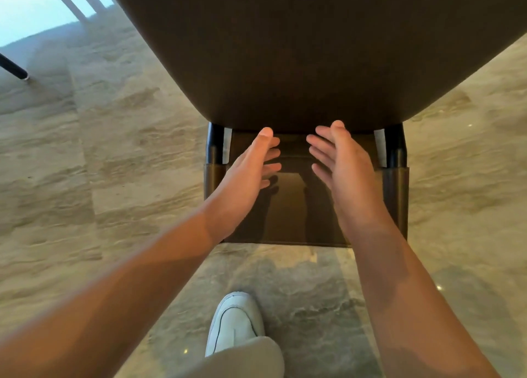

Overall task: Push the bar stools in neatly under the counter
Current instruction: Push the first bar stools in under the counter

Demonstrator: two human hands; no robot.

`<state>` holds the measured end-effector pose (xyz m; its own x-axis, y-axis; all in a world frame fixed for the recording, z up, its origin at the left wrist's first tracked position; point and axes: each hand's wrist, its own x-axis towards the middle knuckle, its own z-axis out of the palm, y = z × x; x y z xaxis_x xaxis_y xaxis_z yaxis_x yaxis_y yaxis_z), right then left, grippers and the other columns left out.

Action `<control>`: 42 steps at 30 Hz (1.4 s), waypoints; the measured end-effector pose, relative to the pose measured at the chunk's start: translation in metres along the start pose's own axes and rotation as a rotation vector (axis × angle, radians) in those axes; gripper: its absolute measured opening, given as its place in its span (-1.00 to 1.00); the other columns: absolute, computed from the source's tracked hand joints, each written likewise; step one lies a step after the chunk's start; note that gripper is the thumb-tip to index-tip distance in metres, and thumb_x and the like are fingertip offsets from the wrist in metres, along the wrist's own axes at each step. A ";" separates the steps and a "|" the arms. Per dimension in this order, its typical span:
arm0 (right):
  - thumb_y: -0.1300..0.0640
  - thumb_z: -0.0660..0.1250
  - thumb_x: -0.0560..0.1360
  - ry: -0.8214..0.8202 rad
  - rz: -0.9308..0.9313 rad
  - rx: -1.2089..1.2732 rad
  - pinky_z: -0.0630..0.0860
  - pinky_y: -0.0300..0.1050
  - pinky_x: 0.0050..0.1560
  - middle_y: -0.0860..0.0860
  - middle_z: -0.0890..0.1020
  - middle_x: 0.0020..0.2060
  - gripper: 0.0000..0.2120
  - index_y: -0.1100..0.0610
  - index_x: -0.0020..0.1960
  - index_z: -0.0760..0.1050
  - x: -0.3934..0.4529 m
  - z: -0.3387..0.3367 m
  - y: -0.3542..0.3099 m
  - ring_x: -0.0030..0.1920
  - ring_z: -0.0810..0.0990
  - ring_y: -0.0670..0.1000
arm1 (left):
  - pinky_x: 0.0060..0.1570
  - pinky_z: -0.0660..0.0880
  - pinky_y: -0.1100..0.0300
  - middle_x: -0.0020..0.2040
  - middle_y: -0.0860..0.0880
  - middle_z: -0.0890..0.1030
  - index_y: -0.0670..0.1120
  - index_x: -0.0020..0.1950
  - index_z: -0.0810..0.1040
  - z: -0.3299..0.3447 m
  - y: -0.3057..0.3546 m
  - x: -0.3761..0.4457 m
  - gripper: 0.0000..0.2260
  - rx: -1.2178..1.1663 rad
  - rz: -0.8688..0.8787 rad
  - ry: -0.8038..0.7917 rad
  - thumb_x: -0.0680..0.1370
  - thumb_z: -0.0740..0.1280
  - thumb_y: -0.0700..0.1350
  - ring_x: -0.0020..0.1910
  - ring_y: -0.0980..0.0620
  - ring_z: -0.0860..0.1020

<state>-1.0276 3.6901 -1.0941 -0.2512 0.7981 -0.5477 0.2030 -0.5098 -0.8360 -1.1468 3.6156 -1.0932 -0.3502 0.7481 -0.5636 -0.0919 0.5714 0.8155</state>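
Observation:
A dark brown bar stool stands straight ahead of me, its backrest facing me and its seat hidden beneath the dark counter top. Two black uprights join the backrest near the counter's edge. My left hand hovers over the left half of the backrest, fingers straight and spread, palm turned inward. My right hand is over the right half in the same pose. Whether either palm touches the backrest cannot be told; neither hand holds anything.
Beige marble floor surrounds the stool on both sides. My foot in a white shoe stands just behind the stool. A thin black furniture leg reaches the floor at far left. Bright window light falls at top left.

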 end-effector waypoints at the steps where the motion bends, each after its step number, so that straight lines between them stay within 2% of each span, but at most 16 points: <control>1: -0.19 0.07 0.66 -0.003 -0.005 -0.004 0.39 0.03 0.44 -0.15 0.59 0.27 -0.57 -0.04 0.43 0.43 0.001 -0.001 0.004 0.30 0.51 -0.16 | 0.42 0.36 0.10 0.45 0.11 0.46 0.08 0.56 0.31 0.001 -0.005 0.002 -0.45 -0.001 0.008 0.005 0.66 -0.06 0.29 0.36 0.13 0.49; 6: -0.20 0.06 0.67 -0.003 -0.003 -0.053 0.40 0.03 0.43 -0.16 0.58 0.28 -0.57 -0.06 0.43 0.42 0.002 -0.003 0.022 0.30 0.51 -0.16 | 0.41 0.35 0.12 0.44 0.14 0.48 0.10 0.55 0.33 0.009 -0.028 0.004 -0.44 -0.049 -0.013 0.016 0.64 -0.04 0.31 0.35 0.15 0.49; 11: -0.12 0.12 0.67 -0.005 -0.008 -0.111 0.45 0.02 0.39 -0.15 0.57 0.24 -0.73 -0.12 0.30 0.45 0.004 -0.001 0.046 0.28 0.53 -0.14 | 0.24 0.44 0.18 0.34 0.08 0.57 0.03 0.48 0.44 0.007 -0.050 0.002 -0.45 -0.148 -0.079 0.010 0.67 -0.06 0.27 0.26 0.13 0.57; 15: -0.04 0.19 0.66 0.046 0.028 -0.107 0.50 -0.01 0.34 -0.07 0.58 0.24 -0.68 -0.02 0.38 0.47 0.005 -0.002 0.070 0.24 0.55 -0.11 | 0.28 0.48 0.04 0.29 -0.03 0.63 -0.03 0.44 0.48 0.011 -0.076 0.005 -0.45 -0.312 -0.207 0.040 0.69 -0.06 0.24 0.22 0.03 0.61; 18: 0.03 0.24 0.65 0.113 0.103 -0.055 0.50 0.03 0.33 -0.02 0.62 0.14 -0.80 -0.01 0.24 0.53 0.001 -0.005 0.088 0.20 0.58 -0.06 | 0.22 0.50 0.01 0.26 -0.09 0.65 -0.03 0.35 0.53 0.022 -0.096 0.004 -0.49 -0.375 -0.315 0.089 0.69 -0.03 0.22 0.18 -0.01 0.63; 21: 0.09 0.27 0.63 0.174 0.155 -0.018 0.50 0.04 0.33 0.00 0.65 0.07 -0.91 -0.05 0.07 0.54 -0.002 -0.009 0.105 0.17 0.61 -0.03 | 0.17 0.50 -0.01 0.24 -0.10 0.66 -0.05 0.36 0.53 0.030 -0.113 -0.002 -0.47 -0.466 -0.405 0.084 0.69 -0.03 0.24 0.18 -0.03 0.63; 25: 0.16 0.26 0.63 0.206 0.196 0.066 0.53 -0.05 0.25 0.02 0.67 0.10 -0.84 0.06 0.17 0.55 -0.010 -0.014 0.126 0.13 0.64 -0.04 | 0.22 0.50 -0.06 0.17 -0.10 0.70 -0.08 0.32 0.57 0.036 -0.126 -0.011 -0.44 -0.578 -0.515 0.073 0.68 -0.02 0.26 0.17 -0.05 0.65; 30: 0.23 0.26 0.63 0.319 0.316 0.212 0.56 -0.11 0.05 0.10 0.70 0.04 -0.86 0.07 0.04 0.57 -0.018 -0.017 0.145 0.04 0.68 0.02 | 0.36 0.43 -0.15 0.17 -0.16 0.70 -0.13 0.28 0.56 0.038 -0.132 -0.016 -0.43 -0.721 -0.604 0.069 0.67 0.01 0.27 0.20 -0.13 0.63; 33: 0.23 0.25 0.63 0.395 0.392 0.304 0.60 -0.07 0.06 0.13 0.70 0.02 -0.87 0.11 -0.01 0.57 -0.020 -0.019 0.150 -0.02 0.69 0.05 | 0.38 0.41 -0.15 0.17 -0.19 0.69 -0.18 0.26 0.56 0.038 -0.134 -0.017 -0.43 -0.827 -0.645 0.083 0.67 0.03 0.25 0.23 -0.17 0.61; 36: 0.23 0.25 0.63 0.436 0.463 0.381 0.61 -0.02 0.11 0.13 0.69 -0.03 -0.88 0.16 -0.04 0.54 -0.020 -0.019 0.146 -0.03 0.69 0.08 | 0.29 0.48 -0.13 0.12 -0.25 0.69 -0.24 0.24 0.55 0.041 -0.139 -0.017 -0.44 -0.964 -0.695 0.135 0.67 0.06 0.21 0.19 -0.22 0.62; 40: 0.23 0.26 0.62 0.461 0.544 0.448 0.61 0.03 0.14 0.13 0.67 -0.04 -0.86 0.26 0.12 0.53 -0.023 -0.019 0.143 0.01 0.70 0.13 | 0.27 0.49 -0.18 0.11 -0.35 0.65 -0.32 0.20 0.50 0.042 -0.137 -0.019 -0.51 -1.187 -0.784 0.239 0.68 0.12 0.13 0.16 -0.33 0.60; 42: 0.23 0.26 0.62 0.458 0.594 0.496 0.61 0.06 0.15 0.13 0.65 -0.04 -0.88 0.27 0.07 0.52 -0.027 -0.018 0.143 0.04 0.69 0.15 | 0.28 0.48 -0.21 0.14 -0.37 0.60 -0.32 0.19 0.46 0.042 -0.132 -0.018 -0.54 -1.233 -0.815 0.272 0.68 0.15 0.10 0.20 -0.37 0.58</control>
<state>-0.9745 3.6017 -1.1986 0.1888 0.3543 -0.9159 -0.2792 -0.8748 -0.3960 -1.0889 3.5405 -1.1961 0.0373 0.2108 -0.9768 -0.9984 0.0500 -0.0274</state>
